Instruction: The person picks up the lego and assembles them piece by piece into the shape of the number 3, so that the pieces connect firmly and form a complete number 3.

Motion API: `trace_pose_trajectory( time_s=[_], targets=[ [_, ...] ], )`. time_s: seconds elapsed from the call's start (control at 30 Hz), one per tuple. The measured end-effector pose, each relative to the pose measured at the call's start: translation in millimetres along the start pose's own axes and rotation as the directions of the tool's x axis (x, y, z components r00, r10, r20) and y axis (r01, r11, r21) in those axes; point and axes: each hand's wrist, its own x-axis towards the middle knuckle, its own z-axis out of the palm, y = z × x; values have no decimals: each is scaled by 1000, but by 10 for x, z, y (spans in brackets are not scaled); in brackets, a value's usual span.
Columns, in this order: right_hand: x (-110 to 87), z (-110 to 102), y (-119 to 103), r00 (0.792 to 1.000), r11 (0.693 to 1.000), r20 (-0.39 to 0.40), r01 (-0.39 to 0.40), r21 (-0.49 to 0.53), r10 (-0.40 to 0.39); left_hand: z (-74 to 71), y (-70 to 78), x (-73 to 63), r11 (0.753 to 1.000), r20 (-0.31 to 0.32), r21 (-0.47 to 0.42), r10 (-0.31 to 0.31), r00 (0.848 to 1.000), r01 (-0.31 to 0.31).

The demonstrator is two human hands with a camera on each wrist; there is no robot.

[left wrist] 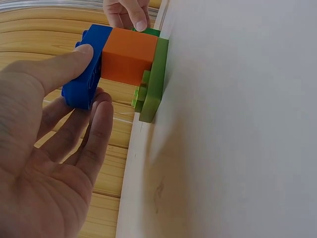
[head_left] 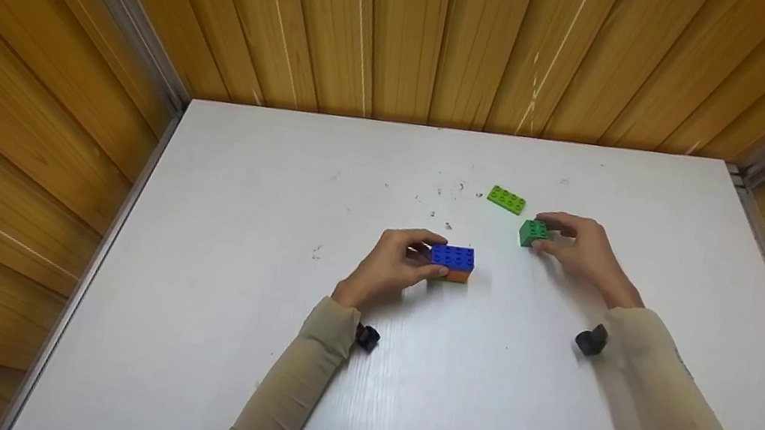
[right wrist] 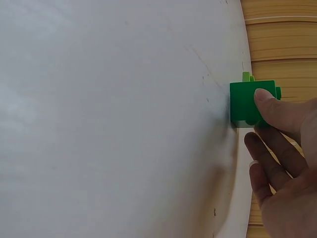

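Observation:
My left hand (head_left: 392, 260) pinches a blue toy building brick (head_left: 453, 257) with two rows of studs, between thumb and fingers. Beneath it is an orange brick (left wrist: 130, 55). The left wrist view shows a lime green plate (left wrist: 159, 74) under the orange brick, its studs sticking out to one side; the head view barely shows this layer. My right hand (head_left: 580, 254) holds a small dark green brick (right wrist: 242, 103) at the table, the thumb lying against its side. Just behind that brick lies a separate lime green studded plate (head_left: 506, 200).
The bricks are on a white table (head_left: 235, 238) with small dark scuff marks. Yellow wood-look panels (head_left: 409, 37) stand along the back and sides. A black wrist camera (head_left: 591, 340) sits at the right cuff, and another black camera (head_left: 368, 338) at the left.

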Motion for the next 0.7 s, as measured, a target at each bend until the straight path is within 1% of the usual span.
trace_pose_trajectory(
  time_s=[0.13,0.33,0.53,0.7],
  targets=[
    [-7,-14,-17,1000,1000,15,-11,-7,11,-1,5,-1,1000,4,10,-4,1000,3],
    [-52,-36,-73,1000,1000,-2,-7,-3,7,10,11,-5,1000,2,17,-19,1000,19],
    [-119,-47,-212,998,999,-40,53,8,-53,34,2,-8,1000,2,19,-24,1000,24],
    [-175,-27,-328,988,992,-98,121,23,-118,33,5,-2,999,-5,26,-18,1000,18]
  ],
)
